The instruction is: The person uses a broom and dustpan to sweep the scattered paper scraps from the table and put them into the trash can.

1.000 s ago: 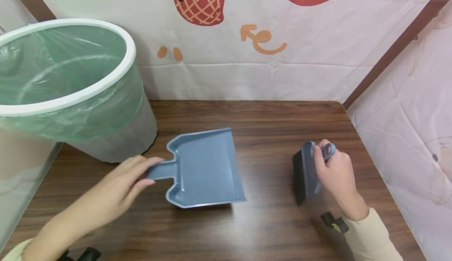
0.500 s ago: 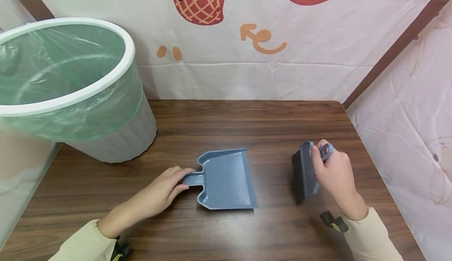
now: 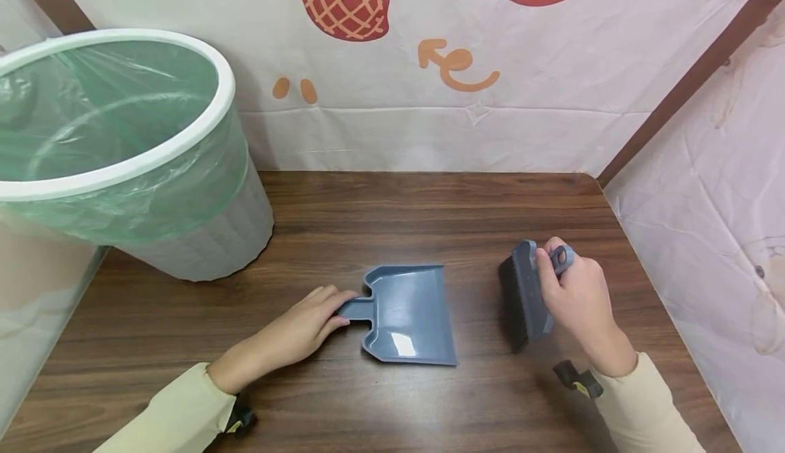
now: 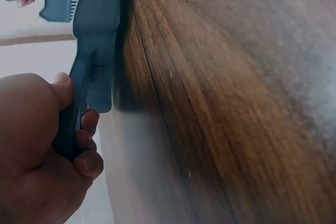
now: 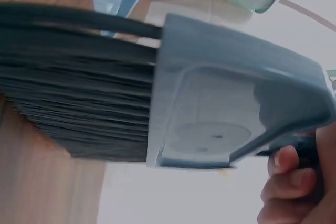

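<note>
A blue-grey dustpan point(image 3: 412, 313) lies low over the middle of the wooden table, its wide lip facing right. My left hand point(image 3: 300, 325) grips its short handle; the left wrist view shows fingers curled round the handle point(image 4: 79, 95). To the right of the pan, my right hand point(image 3: 578, 295) holds a matching hand brush point(image 3: 535, 293) by its looped handle. The brush's dark bristles point(image 5: 79, 87) point left towards the pan, with a gap between the two. Whether the bristles touch the table cannot be told.
A white-rimmed bin point(image 3: 214, 242) with a green liner stands at the table's back left. Printed cloth point(image 3: 380, 133) hangs behind, with another sheet on the right side. Tiny pale specks point(image 4: 170, 74) lie on the wooden table point(image 3: 429, 221).
My left hand has carried the dustpan rightward and down towards the table, closer to the brush. My right hand has shifted slightly left, and the brush has tilted a little.
</note>
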The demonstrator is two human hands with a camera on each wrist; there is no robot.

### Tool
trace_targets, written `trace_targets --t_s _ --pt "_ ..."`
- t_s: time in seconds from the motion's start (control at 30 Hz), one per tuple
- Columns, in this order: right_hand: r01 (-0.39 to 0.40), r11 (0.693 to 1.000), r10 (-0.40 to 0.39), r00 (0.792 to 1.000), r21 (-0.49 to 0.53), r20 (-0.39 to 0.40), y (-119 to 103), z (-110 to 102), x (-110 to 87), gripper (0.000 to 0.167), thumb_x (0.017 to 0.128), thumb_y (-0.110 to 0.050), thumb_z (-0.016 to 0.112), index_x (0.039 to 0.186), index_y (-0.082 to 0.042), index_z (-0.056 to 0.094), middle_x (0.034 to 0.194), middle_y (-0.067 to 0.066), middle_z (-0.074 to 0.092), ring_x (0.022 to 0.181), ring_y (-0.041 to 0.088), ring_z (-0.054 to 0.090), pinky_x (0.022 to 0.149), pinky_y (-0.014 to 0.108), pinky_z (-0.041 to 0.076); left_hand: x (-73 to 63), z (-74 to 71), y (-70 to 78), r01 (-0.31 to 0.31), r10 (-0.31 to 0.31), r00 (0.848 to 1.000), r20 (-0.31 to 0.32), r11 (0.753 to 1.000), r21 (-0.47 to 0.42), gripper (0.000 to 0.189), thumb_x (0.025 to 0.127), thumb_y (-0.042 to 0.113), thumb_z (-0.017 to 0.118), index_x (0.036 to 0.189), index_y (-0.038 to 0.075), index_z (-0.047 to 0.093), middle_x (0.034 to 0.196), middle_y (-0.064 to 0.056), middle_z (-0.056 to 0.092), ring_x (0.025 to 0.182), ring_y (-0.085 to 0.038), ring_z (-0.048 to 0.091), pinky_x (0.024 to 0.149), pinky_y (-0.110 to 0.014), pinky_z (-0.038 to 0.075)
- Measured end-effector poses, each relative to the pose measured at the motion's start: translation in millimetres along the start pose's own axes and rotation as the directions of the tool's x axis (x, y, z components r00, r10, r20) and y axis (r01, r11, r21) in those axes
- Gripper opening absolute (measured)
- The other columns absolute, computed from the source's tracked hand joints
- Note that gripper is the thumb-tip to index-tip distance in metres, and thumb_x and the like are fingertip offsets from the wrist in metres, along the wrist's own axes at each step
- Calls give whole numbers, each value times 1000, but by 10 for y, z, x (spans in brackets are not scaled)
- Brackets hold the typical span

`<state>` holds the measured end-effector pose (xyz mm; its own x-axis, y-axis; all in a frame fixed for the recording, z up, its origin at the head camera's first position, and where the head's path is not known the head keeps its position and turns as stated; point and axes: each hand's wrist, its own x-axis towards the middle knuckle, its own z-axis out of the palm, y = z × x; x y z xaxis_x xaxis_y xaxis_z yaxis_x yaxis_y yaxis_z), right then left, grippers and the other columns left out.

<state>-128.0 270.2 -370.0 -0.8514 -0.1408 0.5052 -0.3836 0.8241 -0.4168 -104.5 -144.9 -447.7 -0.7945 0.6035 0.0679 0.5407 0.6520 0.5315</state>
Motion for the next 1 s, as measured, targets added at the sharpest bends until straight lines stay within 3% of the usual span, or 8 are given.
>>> trace_targets --t_s 0.13,0.27,0.33,0.43,0.63,0.73,0.83,1.0 --pt "201 979 -203 979 43 37 -51 -8 61 21 98 -12 60 78 -10 52 56 -13 33 47 0 30 41 20 24 60 28 12 6 -6 1000 8 1000 7 42 101 17 65 139 1 57 103 0 57 95 -13 49 83 -35 47" --pt "405 905 -417 906 132 73 -166 16 120 32 106 -29 49 79 -13 53 58 -14 39 50 -2 32 42 18 28 98 61 26 21 -21 1000 22 1000 13 42 102 18 64 140 2 56 103 0 56 93 -13 49 83 -36 47" --pt "489 859 -504 859 152 87 -237 32 140 36 108 -35 45 80 -15 55 59 -13 43 52 0 35 44 20 33 114 76 31 20 -21 1000 15 1000 16 43 102 18 64 140 2 56 103 0 57 93 -13 49 83 -36 48" --pt "607 776 -628 769 170 121 -339 61 158 35 109 -33 43 82 -15 57 62 -12 48 52 2 40 44 22 37 143 102 29 1 0 1000 -9 1000 24 43 101 18 65 139 1 57 106 -2 59 97 -15 53 86 -39 49" --pt "812 560 -829 546 166 124 -503 211 142 26 108 -23 47 87 -14 60 70 -8 51 55 7 43 44 18 35 190 117 13 -16 17 1000 -24 999 40 44 101 17 65 140 0 56 111 -8 61 104 -21 58 90 -43 50" --pt "876 465 -884 455 130 103 -538 314 104 22 109 -19 46 93 -14 61 71 -7 50 57 8 42 45 18 33 209 112 9 -10 12 1000 -25 999 42 44 101 17 65 140 0 56 112 -8 61 105 -22 58 91 -43 50" --pt "908 410 -909 399 89 123 -536 406 50 19 110 -14 44 99 -15 61 74 -6 50 60 8 43 48 17 30 223 103 16 -5 6 1000 -25 999 36 44 100 17 66 140 0 57 113 -8 62 106 -22 58 92 -44 50" --pt "930 364 -916 350 42 196 -500 536 -53 27 104 2 42 102 -16 62 78 -5 52 64 9 43 51 18 33 234 88 29 13 -13 1000 -17 1000 27 43 101 17 65 140 0 57 115 -8 62 107 -22 58 92 -44 51"
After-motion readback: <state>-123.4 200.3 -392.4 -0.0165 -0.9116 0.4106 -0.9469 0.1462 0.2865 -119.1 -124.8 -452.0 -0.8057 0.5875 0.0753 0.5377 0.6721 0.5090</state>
